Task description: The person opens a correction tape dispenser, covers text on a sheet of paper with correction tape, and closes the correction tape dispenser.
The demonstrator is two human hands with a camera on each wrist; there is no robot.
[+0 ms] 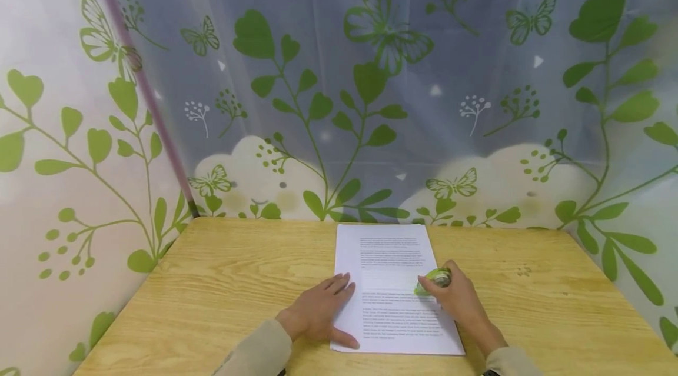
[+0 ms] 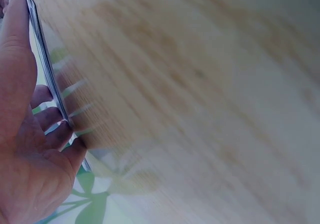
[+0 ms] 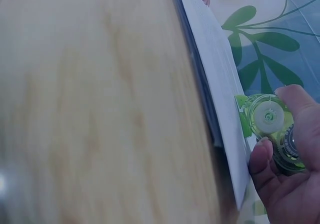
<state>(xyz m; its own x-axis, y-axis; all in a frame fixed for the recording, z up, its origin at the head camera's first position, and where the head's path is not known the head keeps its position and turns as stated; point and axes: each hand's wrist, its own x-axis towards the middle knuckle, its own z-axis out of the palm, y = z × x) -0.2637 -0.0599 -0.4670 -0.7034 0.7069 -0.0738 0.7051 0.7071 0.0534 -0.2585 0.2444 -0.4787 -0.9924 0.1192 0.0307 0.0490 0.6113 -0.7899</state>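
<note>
A stack of printed paper sheets (image 1: 392,282) lies on the wooden table, its text broken by a blank band across the middle. My right hand (image 1: 459,296) grips a green see-through correction tape dispenser (image 1: 438,278) over the right part of the page. In the right wrist view the correction tape dispenser (image 3: 270,116) shows its round reels, with its tip at the paper. My left hand (image 1: 324,309) rests with spread fingers on the left edge of the sheets. The left wrist view shows the left hand (image 2: 30,134) along the edge of the stack.
The wooden table (image 1: 238,282) extends on both sides of the paper. Behind it hangs a blue-grey curtain (image 1: 318,70) with green leaves and butterflies. A dark layer (image 3: 202,84) shows beneath the white sheets in the right wrist view.
</note>
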